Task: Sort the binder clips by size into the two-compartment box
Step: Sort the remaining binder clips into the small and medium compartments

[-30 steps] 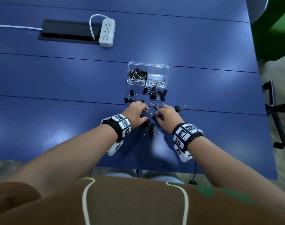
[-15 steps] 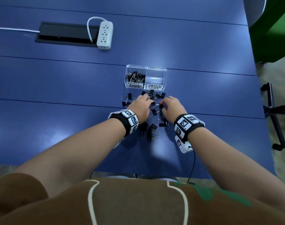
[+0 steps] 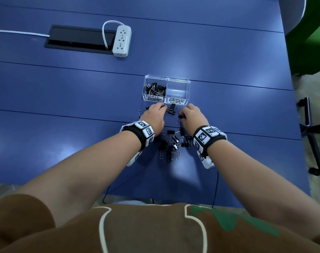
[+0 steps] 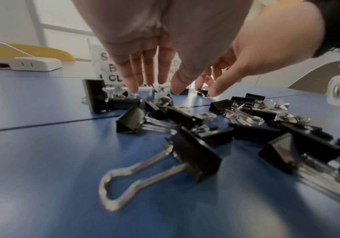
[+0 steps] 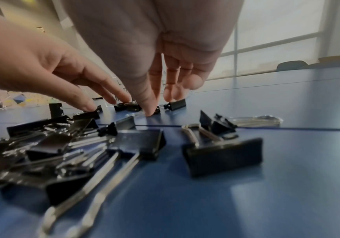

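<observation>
A clear two-compartment box (image 3: 187, 84) stands on the blue table. Its left half, labelled SMALL, holds several small black binder clips (image 3: 155, 89); its right half, labelled MEDIUM, is empty. My left hand (image 3: 160, 108) and right hand (image 3: 183, 113) reach side by side to the loose clips (image 3: 172, 109) just in front of the box. In the left wrist view my left hand (image 4: 155, 83) has straight fingers whose tips touch down among the clips. My right hand (image 5: 159, 104) points its thumb and fingers down beside a small clip (image 5: 157, 111), gripping nothing I can see. A pile of larger clips (image 3: 171, 143) lies between my wrists.
A white power strip (image 3: 121, 41) and a black cable hatch (image 3: 79, 38) lie at the far left of the table (image 3: 64, 106). The table's right edge has an office chair base (image 3: 312, 132) beyond it. Cables hang over the near edge.
Both hands have moved forward from the near pile of clips to the clips right in front of the box. The near pile now lies behind my wrists.
</observation>
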Demonstrator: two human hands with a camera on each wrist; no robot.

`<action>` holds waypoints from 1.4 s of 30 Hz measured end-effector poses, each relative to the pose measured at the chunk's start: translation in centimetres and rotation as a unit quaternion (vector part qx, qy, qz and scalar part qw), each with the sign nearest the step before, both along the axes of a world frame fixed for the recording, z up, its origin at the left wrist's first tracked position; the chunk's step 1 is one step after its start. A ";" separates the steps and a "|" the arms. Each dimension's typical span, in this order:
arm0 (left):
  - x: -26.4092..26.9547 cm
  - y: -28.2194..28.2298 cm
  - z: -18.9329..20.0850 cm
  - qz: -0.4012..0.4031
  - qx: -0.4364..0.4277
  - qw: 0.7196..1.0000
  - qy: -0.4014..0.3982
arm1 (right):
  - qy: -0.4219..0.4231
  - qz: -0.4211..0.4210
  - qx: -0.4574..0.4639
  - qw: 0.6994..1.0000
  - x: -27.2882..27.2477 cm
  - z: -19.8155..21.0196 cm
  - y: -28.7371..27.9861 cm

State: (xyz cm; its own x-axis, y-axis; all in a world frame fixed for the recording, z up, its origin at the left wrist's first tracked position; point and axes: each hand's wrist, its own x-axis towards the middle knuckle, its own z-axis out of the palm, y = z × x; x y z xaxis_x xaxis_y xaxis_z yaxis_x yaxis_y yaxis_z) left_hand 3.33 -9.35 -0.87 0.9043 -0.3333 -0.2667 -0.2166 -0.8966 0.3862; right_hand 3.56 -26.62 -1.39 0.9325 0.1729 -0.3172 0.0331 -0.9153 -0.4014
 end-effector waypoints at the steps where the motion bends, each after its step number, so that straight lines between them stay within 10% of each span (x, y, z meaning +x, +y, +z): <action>1: -0.1 0.2 -0.1 0.004 0.004 1.000 -0.001 | -0.003 0.011 -0.006 1.000 -0.2 0.0 0.0; 25: -3.7 6.8 0.5 0.118 -0.085 0.988 -0.059 | -0.060 -0.014 0.119 0.991 7.2 5.3 7.6; 33: -3.7 8.9 -0.5 0.177 -0.105 0.978 0.039 | 0.057 0.105 0.035 0.992 -0.4 2.0 6.3; 42: -3.6 8.3 0.8 0.132 -0.171 0.976 0.007 | 0.001 0.021 0.077 0.997 -4.1 1.9 3.9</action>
